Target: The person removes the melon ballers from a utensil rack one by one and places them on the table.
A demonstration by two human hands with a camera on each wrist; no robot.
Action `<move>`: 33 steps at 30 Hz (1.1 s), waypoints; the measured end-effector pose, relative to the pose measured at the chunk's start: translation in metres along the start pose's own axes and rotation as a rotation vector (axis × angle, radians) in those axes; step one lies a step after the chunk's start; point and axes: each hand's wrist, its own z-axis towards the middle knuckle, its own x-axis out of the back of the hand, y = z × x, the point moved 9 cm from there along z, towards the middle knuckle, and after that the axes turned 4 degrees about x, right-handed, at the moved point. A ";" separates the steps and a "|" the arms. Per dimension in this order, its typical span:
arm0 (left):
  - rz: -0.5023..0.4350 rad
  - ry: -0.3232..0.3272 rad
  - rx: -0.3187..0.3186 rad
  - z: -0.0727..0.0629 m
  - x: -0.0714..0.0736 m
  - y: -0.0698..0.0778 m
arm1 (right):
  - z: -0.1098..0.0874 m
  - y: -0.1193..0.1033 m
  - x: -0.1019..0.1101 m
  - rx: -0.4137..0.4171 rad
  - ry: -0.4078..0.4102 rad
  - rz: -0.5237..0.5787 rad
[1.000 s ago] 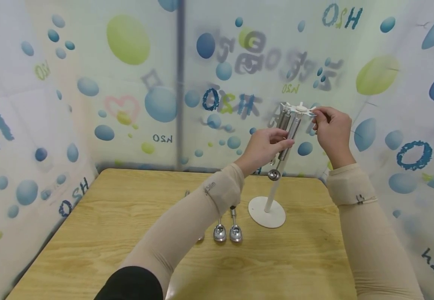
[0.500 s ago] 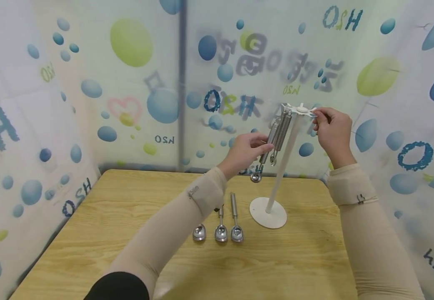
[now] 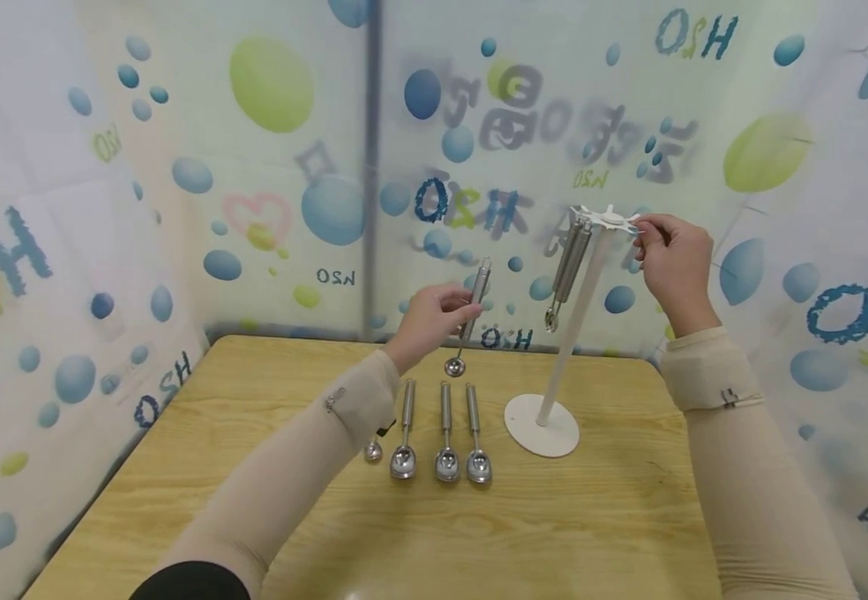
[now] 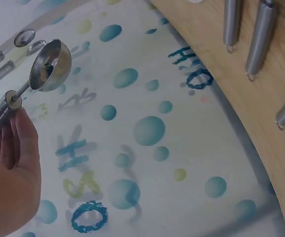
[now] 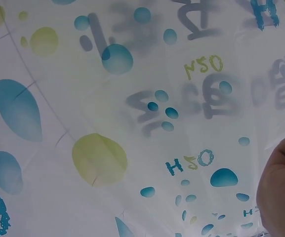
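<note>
My left hand (image 3: 430, 323) grips a small steel scoop (image 3: 482, 283) by its handle, held in the air above the back of the table. In the left wrist view its round bowl (image 4: 59, 74) points up past the fingers. My right hand (image 3: 675, 265) pinches one arm of the white rack top (image 3: 608, 218). That top sits on a slim post (image 3: 572, 337) with a round base (image 3: 542, 437). Steel utensils (image 3: 570, 265) hang from its left side. The right wrist view shows only part of the right hand (image 5: 283, 185) at its edge.
Three larger steel scoops (image 3: 446, 463) lie side by side on the wooden table (image 3: 554, 525), handles toward the back. A smaller round-bowled one (image 3: 373, 451) lies left of them, partly behind the left sleeve. A patterned curtain (image 3: 268, 208) surrounds the table's back and sides.
My left hand has taken the small scoop off the rack and carried it left and down, away from the hanging utensils. The right hand stays on the rack top.
</note>
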 end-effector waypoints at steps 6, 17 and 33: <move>-0.060 0.019 0.066 -0.011 0.023 -0.030 | 0.001 -0.001 0.001 0.008 0.005 0.005; -0.085 0.095 0.185 -0.038 0.072 -0.083 | 0.001 0.001 0.001 0.002 0.008 0.046; -0.002 0.093 0.403 -0.077 0.108 -0.156 | 0.002 0.001 -0.001 -0.021 0.008 0.023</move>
